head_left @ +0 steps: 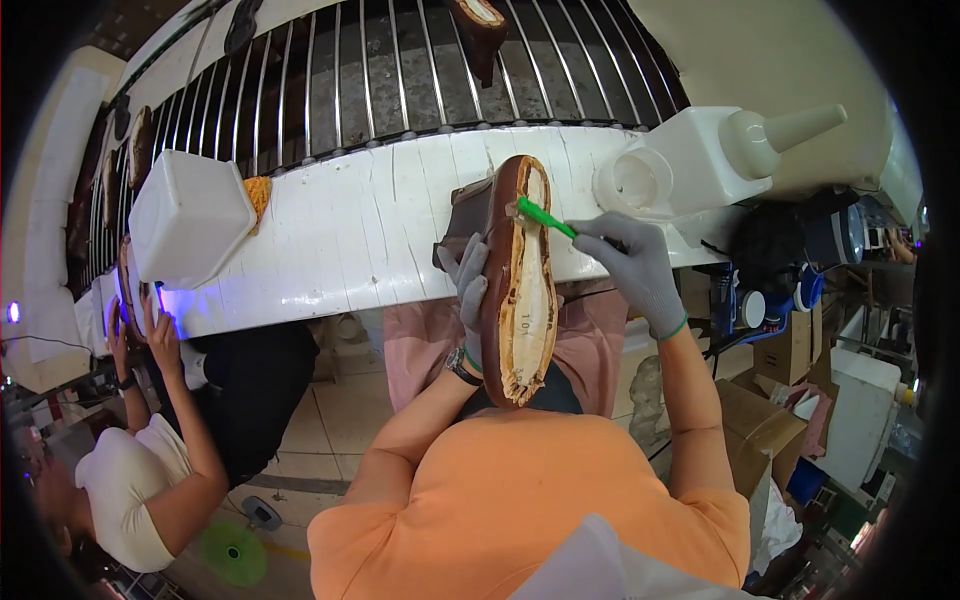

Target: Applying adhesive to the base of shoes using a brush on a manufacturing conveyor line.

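Observation:
A brown shoe upper (492, 330) stands lengthwise in front of me with its pale underside facing the camera. My left hand (467, 282), in a grey glove, is wrapped round its left side. In my gloved right hand (637, 270) is a green-handled brush (546, 216), pinched between the fingers. The brush tip touches the upper's turned-in edge near its far end; the bristles are too small to make out. A dark block (468, 215) on the white bench (370, 220) sits behind the upper's left side, partly hidden by it.
A white bottle with a long spout (745, 145) and a round white cup (635, 183) stand at right. A white container (190, 215) is at left. Beyond the bench runs a metal roller conveyor (365, 75) bearing another shoe upper (481, 30). A co-worker (140, 480) sits left.

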The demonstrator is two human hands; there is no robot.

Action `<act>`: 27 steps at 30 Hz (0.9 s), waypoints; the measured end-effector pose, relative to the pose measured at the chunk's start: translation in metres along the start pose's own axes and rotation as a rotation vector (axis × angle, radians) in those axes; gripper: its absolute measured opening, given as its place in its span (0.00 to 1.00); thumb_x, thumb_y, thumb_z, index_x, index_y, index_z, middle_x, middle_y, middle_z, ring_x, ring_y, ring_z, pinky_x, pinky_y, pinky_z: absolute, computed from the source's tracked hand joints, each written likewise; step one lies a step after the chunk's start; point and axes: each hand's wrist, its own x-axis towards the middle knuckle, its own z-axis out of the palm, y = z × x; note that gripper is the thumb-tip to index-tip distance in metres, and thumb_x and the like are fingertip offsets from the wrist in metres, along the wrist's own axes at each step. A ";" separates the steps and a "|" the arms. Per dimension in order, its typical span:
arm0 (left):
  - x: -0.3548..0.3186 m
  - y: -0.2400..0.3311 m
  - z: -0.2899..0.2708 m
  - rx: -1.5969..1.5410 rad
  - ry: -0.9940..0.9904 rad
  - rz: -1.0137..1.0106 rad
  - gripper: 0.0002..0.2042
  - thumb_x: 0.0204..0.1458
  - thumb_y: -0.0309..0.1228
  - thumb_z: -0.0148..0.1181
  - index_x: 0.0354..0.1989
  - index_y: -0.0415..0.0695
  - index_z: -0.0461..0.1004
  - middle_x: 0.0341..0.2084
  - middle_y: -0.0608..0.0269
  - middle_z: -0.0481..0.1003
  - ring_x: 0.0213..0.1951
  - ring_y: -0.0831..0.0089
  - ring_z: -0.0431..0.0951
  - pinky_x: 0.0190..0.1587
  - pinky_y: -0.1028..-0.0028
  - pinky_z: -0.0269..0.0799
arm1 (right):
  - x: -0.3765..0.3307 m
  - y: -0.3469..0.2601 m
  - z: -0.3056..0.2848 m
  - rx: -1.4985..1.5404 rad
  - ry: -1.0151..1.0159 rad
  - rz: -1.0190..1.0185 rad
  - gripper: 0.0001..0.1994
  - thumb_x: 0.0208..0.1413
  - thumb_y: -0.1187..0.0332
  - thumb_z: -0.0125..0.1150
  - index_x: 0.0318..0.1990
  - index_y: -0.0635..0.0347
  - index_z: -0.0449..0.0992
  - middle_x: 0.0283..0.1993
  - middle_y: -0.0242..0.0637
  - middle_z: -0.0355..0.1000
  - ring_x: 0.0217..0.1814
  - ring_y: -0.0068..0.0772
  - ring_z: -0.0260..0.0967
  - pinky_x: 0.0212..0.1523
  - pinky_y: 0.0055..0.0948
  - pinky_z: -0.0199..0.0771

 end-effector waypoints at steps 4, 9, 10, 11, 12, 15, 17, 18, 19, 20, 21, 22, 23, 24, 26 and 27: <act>0.005 0.003 -0.001 -0.013 0.015 0.011 0.46 0.44 0.47 0.71 0.67 0.50 0.47 0.65 0.49 0.58 0.65 0.48 0.62 0.69 0.38 0.38 | 0.033 0.021 0.002 -0.098 0.110 -0.046 0.10 0.55 0.69 0.65 0.43 0.63 0.83 0.28 0.31 0.75 0.29 0.16 0.64 0.31 0.22 0.65; 0.007 0.007 0.000 -0.014 0.044 0.010 0.47 0.42 0.45 0.75 0.66 0.50 0.47 0.64 0.48 0.59 0.64 0.47 0.64 0.69 0.37 0.39 | 0.051 0.032 0.003 -0.119 0.247 -0.137 0.10 0.56 0.67 0.65 0.42 0.63 0.83 0.30 0.36 0.78 0.27 0.19 0.66 0.30 0.24 0.66; 0.006 0.005 0.000 -0.009 0.051 0.010 0.48 0.42 0.45 0.75 0.66 0.50 0.47 0.64 0.47 0.59 0.64 0.47 0.64 0.68 0.37 0.39 | 0.046 0.030 0.002 -0.103 0.248 -0.132 0.10 0.55 0.66 0.65 0.41 0.61 0.84 0.30 0.37 0.78 0.25 0.22 0.66 0.29 0.25 0.65; 0.003 0.003 0.001 0.000 0.055 0.006 0.48 0.41 0.44 0.76 0.66 0.50 0.47 0.64 0.47 0.59 0.63 0.46 0.64 0.68 0.37 0.39 | 0.038 0.027 0.000 -0.094 0.249 -0.169 0.10 0.55 0.66 0.65 0.41 0.61 0.84 0.30 0.37 0.78 0.25 0.22 0.66 0.29 0.25 0.65; 0.000 -0.001 0.002 0.005 0.056 0.009 0.48 0.41 0.44 0.76 0.66 0.50 0.47 0.64 0.47 0.59 0.63 0.46 0.64 0.68 0.37 0.39 | 0.029 0.023 -0.004 -0.014 0.124 -0.087 0.09 0.55 0.68 0.65 0.41 0.62 0.84 0.29 0.33 0.78 0.28 0.18 0.66 0.30 0.23 0.65; -0.012 -0.018 0.003 0.043 0.065 0.093 0.48 0.43 0.46 0.74 0.67 0.49 0.46 0.64 0.47 0.59 0.63 0.47 0.65 0.69 0.38 0.41 | 0.009 0.011 -0.012 0.096 -0.084 0.047 0.08 0.55 0.70 0.66 0.40 0.63 0.84 0.28 0.28 0.76 0.30 0.14 0.65 0.32 0.20 0.65; -0.023 -0.021 0.000 0.169 -0.106 0.034 0.47 0.45 0.49 0.71 0.68 0.48 0.46 0.64 0.49 0.59 0.64 0.51 0.65 0.70 0.41 0.41 | 0.010 0.010 -0.012 0.086 -0.160 0.075 0.09 0.55 0.70 0.65 0.41 0.64 0.84 0.28 0.28 0.76 0.29 0.13 0.65 0.32 0.19 0.64; -0.028 -0.020 -0.001 0.241 -0.187 0.046 0.46 0.46 0.49 0.70 0.68 0.48 0.47 0.64 0.49 0.59 0.63 0.52 0.65 0.69 0.42 0.42 | 0.016 0.013 -0.009 0.095 -0.147 0.071 0.09 0.55 0.70 0.65 0.41 0.64 0.84 0.28 0.28 0.76 0.29 0.13 0.65 0.32 0.19 0.64; -0.030 -0.020 -0.001 0.213 -0.191 -0.023 0.45 0.47 0.48 0.69 0.68 0.48 0.47 0.64 0.49 0.60 0.63 0.52 0.66 0.69 0.43 0.43 | 0.027 0.016 -0.004 0.043 -0.014 0.015 0.10 0.56 0.69 0.64 0.42 0.64 0.83 0.28 0.29 0.77 0.29 0.13 0.65 0.31 0.19 0.64; -0.031 -0.018 -0.001 0.068 -0.213 -0.096 0.44 0.48 0.48 0.68 0.68 0.48 0.48 0.64 0.49 0.60 0.63 0.53 0.66 0.69 0.44 0.45 | 0.037 0.020 -0.001 -0.007 0.118 -0.043 0.11 0.56 0.68 0.64 0.42 0.65 0.83 0.28 0.29 0.77 0.29 0.13 0.65 0.31 0.19 0.64; -0.030 -0.017 0.000 -0.023 -0.216 -0.138 0.43 0.49 0.48 0.67 0.68 0.47 0.48 0.63 0.49 0.61 0.62 0.54 0.67 0.68 0.45 0.46 | 0.046 0.023 0.002 -0.043 0.163 -0.017 0.12 0.57 0.67 0.63 0.44 0.65 0.83 0.28 0.30 0.78 0.28 0.14 0.64 0.31 0.20 0.65; -0.028 -0.016 0.000 -0.110 -0.216 -0.188 0.42 0.50 0.48 0.66 0.67 0.47 0.49 0.63 0.49 0.61 0.62 0.54 0.67 0.68 0.46 0.48 | 0.046 0.027 0.002 -0.027 0.159 -0.066 0.12 0.57 0.67 0.63 0.44 0.65 0.83 0.28 0.30 0.78 0.28 0.14 0.64 0.31 0.20 0.65; -0.025 -0.014 0.000 -0.210 -0.211 -0.245 0.41 0.50 0.48 0.65 0.67 0.47 0.49 0.63 0.50 0.62 0.62 0.55 0.67 0.67 0.47 0.49 | 0.049 0.028 0.003 -0.036 0.160 -0.087 0.12 0.57 0.67 0.63 0.43 0.65 0.83 0.28 0.30 0.78 0.29 0.14 0.65 0.31 0.20 0.65; -0.021 -0.013 0.000 -0.327 -0.201 -0.306 0.40 0.51 0.48 0.64 0.67 0.47 0.50 0.62 0.50 0.62 0.62 0.55 0.68 0.67 0.48 0.50 | 0.049 0.029 0.003 -0.043 0.157 -0.111 0.12 0.57 0.67 0.63 0.43 0.65 0.83 0.28 0.31 0.78 0.29 0.15 0.66 0.31 0.20 0.66; -0.013 -0.010 -0.002 -0.618 -0.191 -0.470 0.38 0.53 0.48 0.62 0.67 0.46 0.51 0.62 0.50 0.63 0.61 0.57 0.68 0.66 0.49 0.53 | 0.040 0.024 -0.001 -0.018 0.091 -0.105 0.12 0.56 0.67 0.64 0.42 0.66 0.83 0.28 0.31 0.78 0.30 0.15 0.67 0.32 0.20 0.67; -0.010 -0.009 -0.004 -0.776 -0.179 -0.554 0.37 0.54 0.48 0.61 0.67 0.46 0.51 0.62 0.50 0.64 0.61 0.57 0.69 0.66 0.50 0.55 | 0.034 0.020 -0.003 0.001 0.033 -0.102 0.11 0.56 0.68 0.64 0.42 0.66 0.83 0.29 0.31 0.78 0.30 0.15 0.68 0.33 0.20 0.68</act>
